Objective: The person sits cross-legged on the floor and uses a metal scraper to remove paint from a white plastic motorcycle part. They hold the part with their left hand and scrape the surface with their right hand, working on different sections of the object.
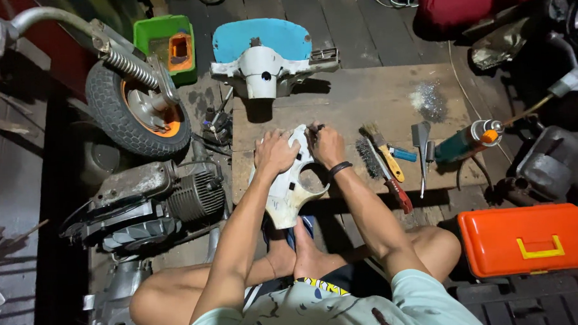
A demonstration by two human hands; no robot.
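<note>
— Two hands on one part?
— Yes: left hand [274, 151] and right hand [327, 145] both clasp one white scooter cover [289, 193] at the wooden board's [351, 96] near edge.
— Brushes?
— Two: wire brush [382, 172], paintbrush [383, 149], beside one orange toolbox [527, 239].

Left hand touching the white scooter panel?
Touching. The head view shows the left hand lying flat on the white scooter panel, fingers curled over its upper edge, no gap.
</note>
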